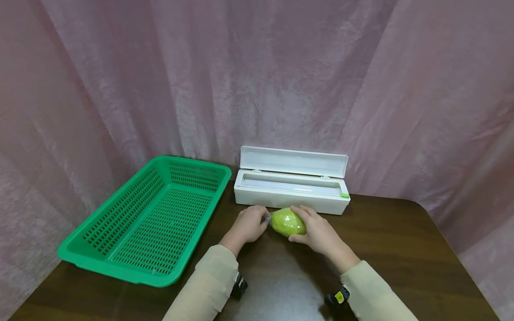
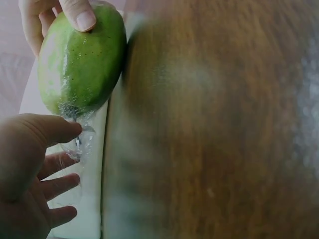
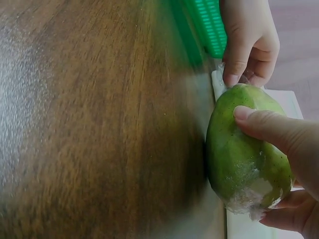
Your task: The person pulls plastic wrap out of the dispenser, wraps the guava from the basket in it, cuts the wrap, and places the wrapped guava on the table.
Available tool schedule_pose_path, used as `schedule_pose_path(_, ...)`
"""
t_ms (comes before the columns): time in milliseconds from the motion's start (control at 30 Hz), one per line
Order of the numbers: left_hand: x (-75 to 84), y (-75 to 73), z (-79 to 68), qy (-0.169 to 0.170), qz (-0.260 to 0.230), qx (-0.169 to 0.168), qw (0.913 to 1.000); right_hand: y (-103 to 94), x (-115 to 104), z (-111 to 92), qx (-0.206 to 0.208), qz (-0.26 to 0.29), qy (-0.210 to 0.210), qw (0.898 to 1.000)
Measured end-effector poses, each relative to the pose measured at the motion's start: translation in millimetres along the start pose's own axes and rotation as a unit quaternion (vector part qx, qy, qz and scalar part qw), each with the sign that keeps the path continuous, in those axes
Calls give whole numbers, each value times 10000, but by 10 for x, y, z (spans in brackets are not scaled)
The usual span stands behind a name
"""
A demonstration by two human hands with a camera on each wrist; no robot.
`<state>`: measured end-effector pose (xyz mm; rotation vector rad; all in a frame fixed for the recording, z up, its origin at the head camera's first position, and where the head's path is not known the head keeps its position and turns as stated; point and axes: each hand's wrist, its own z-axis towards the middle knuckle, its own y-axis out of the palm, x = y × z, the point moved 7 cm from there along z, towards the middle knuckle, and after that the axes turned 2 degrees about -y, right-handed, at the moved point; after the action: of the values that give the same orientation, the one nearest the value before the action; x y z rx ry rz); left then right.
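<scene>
A green mango [image 1: 287, 224] wrapped in clear cling film is held between both hands, just above the dark wooden table. My right hand [image 1: 318, 232] grips its right end, with the thumb on the near side and the fingers on the far side. At the left end the film gathers into a twisted tail [image 2: 85, 142], which my left hand [image 1: 250, 224] pinches with thumb and forefinger. The left hand's other fingers are spread apart in the left wrist view. More bunched film [image 3: 244, 200] shows at the mango's opposite end in the right wrist view.
Behind the hands stands a white cling film dispenser [image 1: 287, 202], lid [image 1: 295, 161] raised, with a green slider [image 1: 345, 195] at its right end. To the left is a green slotted basket [image 1: 168, 223]. A pink curtain [image 1: 261, 80] hangs behind the table [image 1: 401, 249].
</scene>
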<state>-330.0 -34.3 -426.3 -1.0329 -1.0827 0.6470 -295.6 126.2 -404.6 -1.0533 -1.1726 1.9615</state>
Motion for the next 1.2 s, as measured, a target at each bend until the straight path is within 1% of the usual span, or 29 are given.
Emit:
schedule_pose_path(200, 5, 35, 25, -8, -126, 18, 9999, -7, -10, -4, 84, 18, -52, 9999)
schedule_pose_path(333, 19, 24, 23, -40, -64, -10, 10000, -10, -6, -7, 4, 23, -15, 10000)
schedule_pose_path(433, 23, 30, 29, -82, -111, -86, 9999, -25, -1, -14, -28, 36, 30, 10000)
schedule_pose_path(567, 12, 58, 51, -80, -388, -168, 9991, -34, 14, -17, -31, 55, 63, 10000)
schedule_pose_path(733, -40, 92, 59, -91, -1007, -194, 9947, -14, 30, -12, -82, 111, 94, 9999)
schedule_pose_path(900, -113, 153, 49, -334, -1713, -292, 9842, -16, 40, -23, -115, 207, 186, 9995)
schedule_pose_path(1067, -143, 158, 31, -496, -2221, -290, 9733, -18, 38, -27, -137, 235, 212, 9994)
schedule_pose_path(1133, -162, 164, 33, -661, -2635, -337, 9618, -19, 37, -21, -147, 246, 215, 9994)
schedule_pose_path(1200, -182, 182, 43, -883, -3149, -432, 9440, -22, 37, -14, -155, 239, 207, 9994)
